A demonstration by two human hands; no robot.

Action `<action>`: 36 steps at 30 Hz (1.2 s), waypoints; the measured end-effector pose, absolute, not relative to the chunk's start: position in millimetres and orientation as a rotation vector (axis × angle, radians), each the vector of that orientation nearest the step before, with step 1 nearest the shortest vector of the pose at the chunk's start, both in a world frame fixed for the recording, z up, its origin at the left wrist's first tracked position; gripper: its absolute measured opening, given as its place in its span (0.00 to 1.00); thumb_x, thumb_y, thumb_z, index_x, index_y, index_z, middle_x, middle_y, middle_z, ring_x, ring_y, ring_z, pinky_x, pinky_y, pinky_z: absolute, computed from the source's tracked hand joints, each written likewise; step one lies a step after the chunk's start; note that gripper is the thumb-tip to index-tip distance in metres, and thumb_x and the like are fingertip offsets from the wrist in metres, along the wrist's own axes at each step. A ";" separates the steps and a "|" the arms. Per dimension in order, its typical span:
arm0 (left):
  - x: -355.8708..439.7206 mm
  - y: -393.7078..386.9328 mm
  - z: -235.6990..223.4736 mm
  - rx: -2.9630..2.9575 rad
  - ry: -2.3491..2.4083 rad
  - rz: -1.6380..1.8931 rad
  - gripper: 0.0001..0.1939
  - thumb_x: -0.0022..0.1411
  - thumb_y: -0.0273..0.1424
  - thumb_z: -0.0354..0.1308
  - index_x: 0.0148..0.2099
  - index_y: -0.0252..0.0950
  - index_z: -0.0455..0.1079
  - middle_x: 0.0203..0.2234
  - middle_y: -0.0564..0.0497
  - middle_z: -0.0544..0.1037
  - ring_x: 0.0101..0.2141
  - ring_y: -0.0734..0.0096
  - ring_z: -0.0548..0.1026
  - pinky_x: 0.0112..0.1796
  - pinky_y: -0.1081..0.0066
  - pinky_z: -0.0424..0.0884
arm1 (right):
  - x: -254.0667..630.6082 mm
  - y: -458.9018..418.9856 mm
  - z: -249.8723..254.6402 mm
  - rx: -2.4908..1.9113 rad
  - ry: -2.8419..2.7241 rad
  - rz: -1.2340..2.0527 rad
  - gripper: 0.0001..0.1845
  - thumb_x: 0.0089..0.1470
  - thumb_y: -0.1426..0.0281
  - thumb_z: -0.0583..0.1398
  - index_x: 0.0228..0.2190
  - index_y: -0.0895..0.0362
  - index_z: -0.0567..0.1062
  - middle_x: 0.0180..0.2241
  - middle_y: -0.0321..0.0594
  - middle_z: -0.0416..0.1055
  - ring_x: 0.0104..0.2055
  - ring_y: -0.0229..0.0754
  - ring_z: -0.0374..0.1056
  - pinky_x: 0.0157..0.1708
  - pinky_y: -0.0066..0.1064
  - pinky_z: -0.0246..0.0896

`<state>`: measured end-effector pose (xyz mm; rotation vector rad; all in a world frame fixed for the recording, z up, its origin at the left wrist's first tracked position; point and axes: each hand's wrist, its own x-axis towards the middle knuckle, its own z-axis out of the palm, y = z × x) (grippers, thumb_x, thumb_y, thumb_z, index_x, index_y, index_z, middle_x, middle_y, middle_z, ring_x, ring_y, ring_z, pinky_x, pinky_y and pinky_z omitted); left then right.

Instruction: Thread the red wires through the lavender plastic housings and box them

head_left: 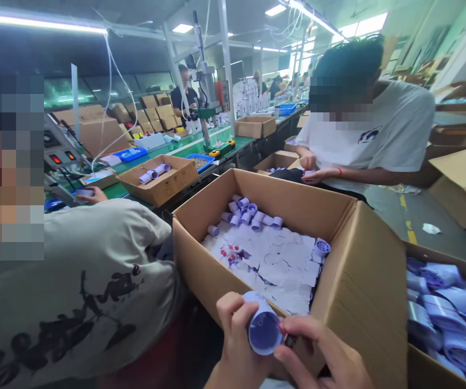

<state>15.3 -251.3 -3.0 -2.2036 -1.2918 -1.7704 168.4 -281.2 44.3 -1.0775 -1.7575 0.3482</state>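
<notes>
My left hand [236, 337] is wrapped round a lavender plastic cylinder [262, 308], its open end tilted toward me. At the cylinder's right rim, the thumb and forefinger of my right hand [324, 346] pinch a small part with a bit of red and dark metal [287, 336], too small to name. Just beyond my hands stands an open cardboard box [212, 286]. Several shorter lavender cylinders [245, 209] lie at its far side on torn white sheets [273, 256], near a few small red-topped parts [230, 253].
To the right, another box [427, 356] holds lavender housings [449, 302]. One person [66, 292] sits close on my left; another [390, 124] works across the box. A green workbench [233, 145] carries a box of cylinders [160, 186] and a press [206, 97].
</notes>
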 end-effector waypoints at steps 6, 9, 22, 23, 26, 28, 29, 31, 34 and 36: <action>24.7 -243.0 -9.0 -2.405 -1.008 -1.975 0.25 0.63 0.32 0.59 0.58 0.38 0.54 0.48 0.43 0.72 0.54 0.55 0.69 0.51 0.50 0.70 | 165.0 -278.1 42.0 -1.100 -1.814 -0.128 0.07 0.61 0.64 0.59 0.37 0.55 0.74 0.38 0.46 0.73 0.37 0.43 0.72 0.35 0.31 0.72; 31.3 -243.0 -13.8 -2.386 -0.927 -2.064 0.28 0.60 0.32 0.62 0.58 0.42 0.54 0.46 0.45 0.74 0.50 0.58 0.73 0.48 0.51 0.73 | 165.5 -279.3 37.3 -1.113 -1.827 -0.188 0.09 0.62 0.64 0.57 0.37 0.56 0.75 0.41 0.49 0.71 0.41 0.45 0.69 0.35 0.33 0.71; 44.7 -251.1 -3.7 -2.473 -0.960 -2.131 0.31 0.56 0.27 0.61 0.59 0.41 0.52 0.49 0.43 0.69 0.51 0.57 0.68 0.51 0.49 0.68 | 171.8 -283.6 47.7 -1.100 -1.787 0.196 0.10 0.58 0.75 0.57 0.38 0.49 0.75 0.45 0.41 0.75 0.43 0.44 0.73 0.40 0.33 0.74; 45.3 -251.8 -2.6 -2.467 -0.973 -2.138 0.33 0.55 0.27 0.61 0.59 0.42 0.52 0.48 0.43 0.69 0.51 0.57 0.69 0.51 0.49 0.68 | 170.5 -284.7 46.1 -1.107 -1.745 0.234 0.10 0.57 0.75 0.58 0.38 0.48 0.75 0.44 0.40 0.75 0.43 0.44 0.73 0.40 0.32 0.74; 47.0 -252.3 0.8 -2.442 -0.986 -2.169 0.34 0.53 0.24 0.63 0.58 0.42 0.52 0.46 0.44 0.71 0.50 0.57 0.69 0.50 0.50 0.68 | 164.1 -289.2 40.5 -1.201 -1.504 0.402 0.08 0.54 0.73 0.60 0.36 0.49 0.70 0.42 0.38 0.75 0.43 0.43 0.74 0.40 0.30 0.73; 47.5 -251.7 2.6 -2.429 -0.982 -2.198 0.33 0.52 0.24 0.63 0.57 0.42 0.53 0.46 0.45 0.71 0.50 0.57 0.69 0.50 0.51 0.68 | 159.4 -291.3 38.9 -1.289 -1.320 0.566 0.10 0.52 0.71 0.61 0.37 0.50 0.67 0.43 0.38 0.73 0.41 0.42 0.73 0.38 0.30 0.72; 47.6 -251.3 3.4 -2.433 -0.974 -2.203 0.33 0.52 0.24 0.63 0.57 0.42 0.53 0.46 0.45 0.71 0.51 0.57 0.69 0.51 0.52 0.68 | 157.6 -291.5 39.2 -1.315 -1.244 0.676 0.12 0.52 0.70 0.62 0.39 0.50 0.67 0.44 0.39 0.73 0.40 0.41 0.73 0.37 0.30 0.71; 47.3 -250.3 5.2 -2.460 -0.940 -2.187 0.34 0.51 0.23 0.63 0.58 0.41 0.52 0.46 0.45 0.71 0.52 0.58 0.67 0.51 0.53 0.68 | 155.1 -290.3 41.6 -1.278 -1.124 0.948 0.17 0.51 0.68 0.62 0.44 0.49 0.67 0.45 0.38 0.71 0.37 0.40 0.72 0.36 0.29 0.71; 45.7 -248.6 9.0 -2.483 -0.902 -2.159 0.34 0.51 0.22 0.62 0.57 0.41 0.53 0.46 0.45 0.71 0.52 0.59 0.67 0.50 0.55 0.69 | 153.7 -285.9 46.1 -1.055 -0.951 1.300 0.20 0.50 0.65 0.63 0.45 0.48 0.65 0.41 0.35 0.71 0.35 0.38 0.73 0.35 0.28 0.70; 43.7 -247.2 12.0 -2.471 -0.911 -2.142 0.31 0.53 0.25 0.63 0.57 0.42 0.54 0.45 0.45 0.72 0.51 0.58 0.68 0.48 0.55 0.70 | 153.5 -283.3 47.4 -0.958 -0.878 1.389 0.21 0.49 0.64 0.65 0.44 0.49 0.65 0.38 0.35 0.71 0.34 0.38 0.73 0.34 0.28 0.70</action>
